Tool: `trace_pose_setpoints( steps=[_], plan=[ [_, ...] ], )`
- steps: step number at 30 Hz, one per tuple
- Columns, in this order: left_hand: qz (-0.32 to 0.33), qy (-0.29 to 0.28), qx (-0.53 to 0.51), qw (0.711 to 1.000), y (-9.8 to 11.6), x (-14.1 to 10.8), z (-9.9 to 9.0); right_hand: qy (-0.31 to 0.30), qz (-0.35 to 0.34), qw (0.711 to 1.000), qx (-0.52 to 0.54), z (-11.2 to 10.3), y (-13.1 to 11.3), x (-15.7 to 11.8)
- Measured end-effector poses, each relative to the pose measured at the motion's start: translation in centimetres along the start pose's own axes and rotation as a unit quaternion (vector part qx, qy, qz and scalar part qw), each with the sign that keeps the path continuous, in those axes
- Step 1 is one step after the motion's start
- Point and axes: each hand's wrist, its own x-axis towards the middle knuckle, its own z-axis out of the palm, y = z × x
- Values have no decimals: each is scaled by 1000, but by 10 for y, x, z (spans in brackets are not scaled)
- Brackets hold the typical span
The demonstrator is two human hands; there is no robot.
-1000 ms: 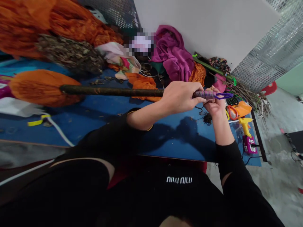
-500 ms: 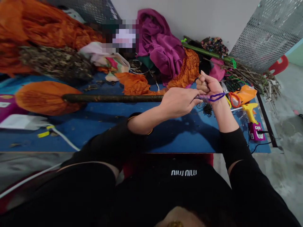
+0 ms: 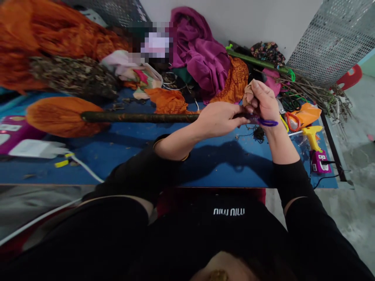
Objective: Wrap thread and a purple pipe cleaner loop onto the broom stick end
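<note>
My left hand [image 3: 218,119] is closed around a long dark stick [image 3: 140,117] close to its right end. Bunched orange cloth [image 3: 63,117] covers the stick's left end in a rounded head. A purple cord loop [image 3: 268,123] hangs from the right end, across my right wrist. My right hand [image 3: 265,99], just beyond that end, is closed with its fingers pinching a small tan scrap [image 3: 247,93] that looks like cloth. The stick's tip is partly hidden between the hands. A tangle of black thread [image 3: 259,134] lies on the blue table [image 3: 152,168] below them.
Magenta cloth [image 3: 202,58], patterned orange cloth [image 3: 168,100] and dried plant matter [image 3: 73,76] crowd the back. At right are red-handled scissors [image 3: 293,121], a yellow glue gun [image 3: 312,136] and a purple power socket [image 3: 320,162]. A white cable [image 3: 88,169] crosses the table's left front edge.
My right hand has turned and risen slightly, and the tan scrap at its fingers now shows more. The purple loop has dropped flatter against the wrist. My left hand stays on the stick.
</note>
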Motion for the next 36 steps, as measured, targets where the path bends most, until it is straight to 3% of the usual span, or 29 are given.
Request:
trace_pose_setpoints(
  steps=[6, 10, 14, 19, 22, 24, 27, 29, 32, 34, 36],
  plan=[
    [26, 8, -65, 998, -5, 3, 0, -61, -76, 993, -62, -14, -4, 1],
    [40, 20, -95, 994, -5, 3, 2, -68, -81, 985, -137, -26, -24, -4],
    [55, 55, -79, 994, -3, 1, 1, -78, -138, 972, -175, -42, -43, -6],
    [55, 60, -63, 995, -5, 1, 3, 11, -190, 957, -217, -63, -56, -7],
    [45, 96, -35, 994, -6, 3, 6, 49, -201, 929, -306, -64, -74, -22],
    [32, 140, -11, 990, -7, 3, 6, 7, -219, 907, -361, -59, -92, -37],
    [23, 191, 14, 981, -7, 3, 2, -108, -233, 887, -384, -45, -108, -52],
    [31, 209, 21, 977, -8, 3, 0, -135, -264, 894, -336, -33, -102, -52],
    [45, 221, 32, 974, -9, 4, -1, -123, -266, 930, -223, -9, -67, -40],
    [46, 217, 43, 974, -9, 5, -1, -74, -219, 960, -161, 7, -41, -34],
    [30, 209, 55, 976, -7, 6, -3, 20, -199, 974, -104, 23, -22, -34]
  ],
)
